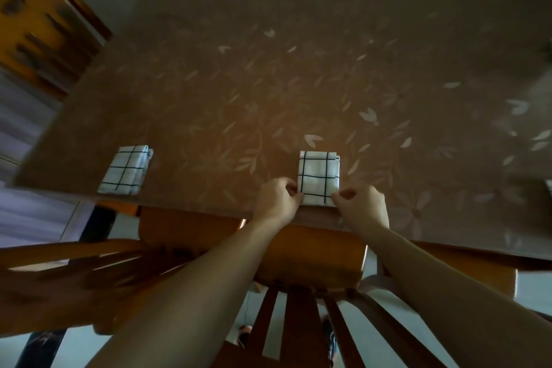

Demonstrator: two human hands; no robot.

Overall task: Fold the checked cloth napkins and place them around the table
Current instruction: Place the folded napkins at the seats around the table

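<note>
A folded white napkin with black checks (319,177) lies flat on the table (298,84) near its front edge. My left hand (276,202) pinches its near left corner and my right hand (363,206) pinches its near right corner. A second folded checked napkin (125,170) lies on the table to the left, also by the front edge, with no hand on it. The brown tablecloth has a pale leaf pattern.
A wooden chair (298,263) stands pushed in right below my arms, another chair (74,266) to its left, and a third (44,27) at the table's far left end. A white edge (548,187) shows at the right border.
</note>
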